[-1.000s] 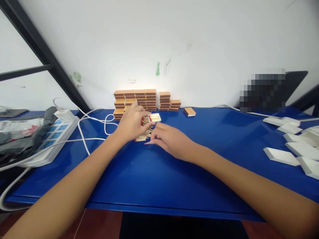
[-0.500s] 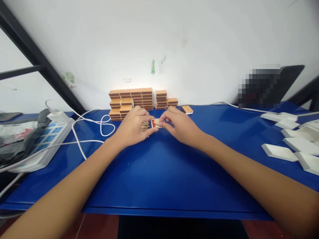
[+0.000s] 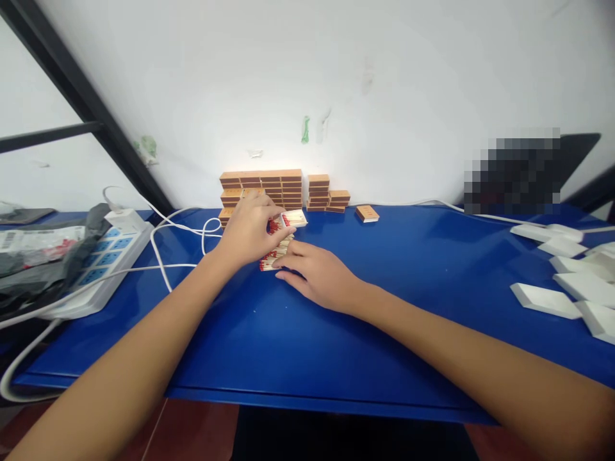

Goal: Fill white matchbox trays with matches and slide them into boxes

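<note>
My left hand (image 3: 252, 227) grips a small white matchbox tray (image 3: 296, 219) between thumb and fingers. Red-tipped matches lie inside the tray. Below it, on the blue table, is a loose pile of matches (image 3: 269, 261) with red heads, partly covered by both hands. My right hand (image 3: 319, 272) reaches into the near side of this pile, thumb and fingertips closed around some matches at its edge. Behind my left hand stand stacked matchboxes (image 3: 283, 182), brown-sided with orange tops.
Shorter matchbox stacks (image 3: 318, 192) stand right of the big stack, and a single matchbox (image 3: 367, 214) lies farther right. White blocks (image 3: 545, 301) lie at the right. At the left are a power strip (image 3: 108, 256), white cables (image 3: 161, 256) and a grey plastic bag (image 3: 48, 250).
My right hand has left the tray and moved down and left to the loose matches. My left hand has raised the tray slightly away from me. The view has shifted a little.
</note>
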`<state>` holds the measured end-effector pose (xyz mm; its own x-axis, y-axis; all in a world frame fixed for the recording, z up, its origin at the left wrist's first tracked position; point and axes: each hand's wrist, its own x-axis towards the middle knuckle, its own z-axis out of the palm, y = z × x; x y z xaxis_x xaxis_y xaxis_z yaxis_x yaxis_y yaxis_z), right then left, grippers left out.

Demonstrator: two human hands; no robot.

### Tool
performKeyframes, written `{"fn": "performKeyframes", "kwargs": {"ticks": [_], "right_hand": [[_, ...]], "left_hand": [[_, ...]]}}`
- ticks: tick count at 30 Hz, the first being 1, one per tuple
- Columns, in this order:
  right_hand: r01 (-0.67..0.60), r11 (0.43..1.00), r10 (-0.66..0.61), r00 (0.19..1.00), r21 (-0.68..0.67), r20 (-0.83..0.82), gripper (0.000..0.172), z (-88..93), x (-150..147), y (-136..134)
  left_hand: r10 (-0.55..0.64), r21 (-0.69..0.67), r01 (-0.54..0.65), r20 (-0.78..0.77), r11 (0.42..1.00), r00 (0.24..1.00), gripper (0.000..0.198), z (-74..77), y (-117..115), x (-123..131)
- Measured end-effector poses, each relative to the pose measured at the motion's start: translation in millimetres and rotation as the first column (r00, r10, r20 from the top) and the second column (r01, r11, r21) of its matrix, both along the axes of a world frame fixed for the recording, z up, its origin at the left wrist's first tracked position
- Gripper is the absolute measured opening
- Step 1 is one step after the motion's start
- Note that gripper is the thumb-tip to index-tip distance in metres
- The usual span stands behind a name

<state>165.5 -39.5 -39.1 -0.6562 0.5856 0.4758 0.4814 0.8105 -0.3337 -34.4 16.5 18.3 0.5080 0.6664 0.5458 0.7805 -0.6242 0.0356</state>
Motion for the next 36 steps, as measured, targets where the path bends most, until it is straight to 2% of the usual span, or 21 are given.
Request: {"fn": "performKeyframes", "kwargs": {"ticks": [4, 10, 14, 20, 24, 26, 30, 33, 36], "right_hand": [[0.009, 0.999, -0.009, 1.000, -0.053, -0.004, 0.016, 0.4, -1.7, 2.1], [0.045, 0.968, -0.049, 0.999, -0.247, -0.007, 0.005, 11.1, -0.1, -0.5], [0.067, 0.950, -0.068, 0.998, -0.304, 0.006, 0.006, 14.4, -2.9, -5.0], [0.008, 0.959, -0.011, 1.000, -0.283, -0.011, 0.010, 19.3, 7.0, -2.1], [0.077, 0.980, -0.096, 0.991, -0.184, -0.095, 0.009, 29.1, 27.5, 8.4], [0.073, 0.982, -0.094, 0.988, -0.173, -0.119, 0.006, 30.5, 30.6, 9.7], [-0.038, 0.965, 0.024, 0.998, -0.259, -0.057, 0.007, 23.9, 15.6, -0.8], [-0.050, 0.956, 0.054, 0.999, -0.288, 0.006, 0.011, 19.6, 2.0, -9.5], [-0.045, 0.967, 0.064, 0.996, -0.253, 0.067, 0.017, 19.4, 1.2, -10.8]], "left_hand": [[-0.002, 0.010, 0.002, -0.001, 1.000, 1.000, 0.033, -1.5, -2.2, 2.5], [-0.020, -0.022, 0.020, -0.018, 1.000, 1.000, 0.032, -1.6, -1.1, 3.0], [-0.026, -0.010, 0.025, -0.029, 1.000, 0.999, 0.033, -2.1, 0.0, 2.5], [-0.043, -0.024, 0.042, -0.034, 0.999, 0.999, 0.036, -4.9, 1.2, 1.3], [-0.079, -0.036, 0.077, -0.046, 0.996, 0.996, 0.034, -9.4, 2.8, 2.3], [-0.098, -0.031, 0.097, -0.049, 0.995, 0.994, 0.033, -11.4, 3.5, 2.9], [-0.105, -0.043, 0.104, -0.035, 0.994, 0.994, 0.036, -11.5, 3.2, 3.6], [-0.096, -0.057, 0.095, -0.020, 0.994, 0.995, 0.040, -9.1, 1.5, 4.0], [-0.094, -0.055, 0.092, -0.033, 0.994, 0.995, 0.040, -8.4, 0.4, 4.2]]}}
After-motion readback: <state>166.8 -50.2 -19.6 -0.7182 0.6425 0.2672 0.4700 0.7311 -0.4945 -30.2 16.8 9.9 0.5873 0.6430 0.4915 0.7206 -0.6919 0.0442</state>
